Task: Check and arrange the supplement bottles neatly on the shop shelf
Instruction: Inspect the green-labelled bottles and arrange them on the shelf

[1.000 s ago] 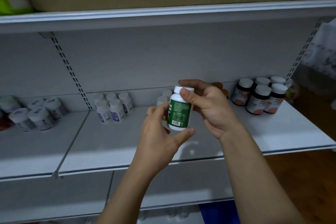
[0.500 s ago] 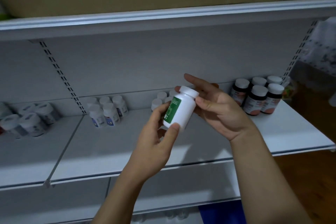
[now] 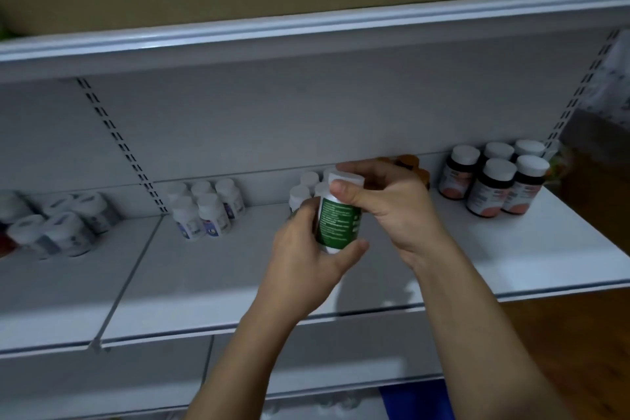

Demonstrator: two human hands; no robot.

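Green-label white plastic bottle (image 3: 337,225): upright, slightly tilted, off the deck, held in both hands in the air above the white metal shelf board (image 3: 477,249).

Left hand (image 3: 306,249): fingers and thumb wrapped round the bottle's lower body, thumb near its base. Right hand (image 3: 392,204): thumb and fingers pinching its white cap. Neither hand is free.

I read this as the check step, placement not done. Label print is too blurred for me to read.

Around the bottle:
- Just behind it: small white-capped bottles (image 3: 301,193), partly hidden by the hands.
- Behind and to its right: amber bottles with orange caps (image 3: 409,162), mostly hidden by the right hand.
- Well to its right: dark bottles with white caps and salmon labels (image 3: 491,181), tight block.
- Well to its left: white bottles with blue-purple labels (image 3: 204,211). Farther left again, a looser white group (image 3: 58,225), blurred.

Risks as I see them:
- Right-hand pinch sits on the cap only; a twist there could loosen it.
- If the left hand lets go first, the cap pinch carries all the weight: slip, drop onto the board.
- Pushing it back blind could topple the small bottles behind, since my hands cover them.
- Label may end up facing away.
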